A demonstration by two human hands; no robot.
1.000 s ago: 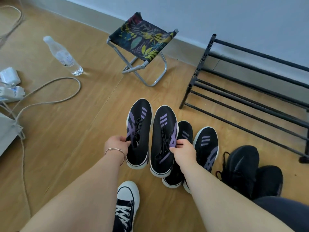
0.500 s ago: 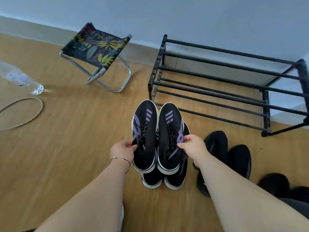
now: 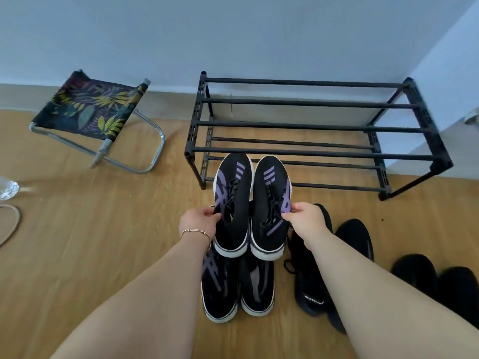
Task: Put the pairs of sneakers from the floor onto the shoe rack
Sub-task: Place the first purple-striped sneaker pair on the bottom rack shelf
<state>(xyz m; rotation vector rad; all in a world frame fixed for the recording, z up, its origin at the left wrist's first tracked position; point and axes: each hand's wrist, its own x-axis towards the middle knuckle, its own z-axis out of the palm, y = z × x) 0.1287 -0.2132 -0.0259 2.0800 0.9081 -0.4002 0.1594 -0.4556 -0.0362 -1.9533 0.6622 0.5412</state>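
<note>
I hold a pair of black sneakers with purple stripes side by side in the air, toes pointing at the black metal shoe rack (image 3: 313,124). My left hand (image 3: 198,222) grips the left sneaker (image 3: 234,195) by its collar. My right hand (image 3: 305,221) pinches the right sneaker (image 3: 270,200) at its outer edge. Directly below them a second black and purple pair (image 3: 237,286) stands on the floor. An all-black pair (image 3: 355,237) lies to the right, partly behind my right forearm. The rack's bars carry no shoes.
A folding stool (image 3: 92,110) with a leaf-print seat stands left of the rack by the wall. Another dark pair (image 3: 438,278) sits at the far right. A plastic bottle (image 3: 7,187) and a cable loop (image 3: 10,224) lie at the left edge of the wooden floor.
The view has swung right and up, so the whole rack now faces me. Both hands have carried the held pair closer to the rack's front left corner.
</note>
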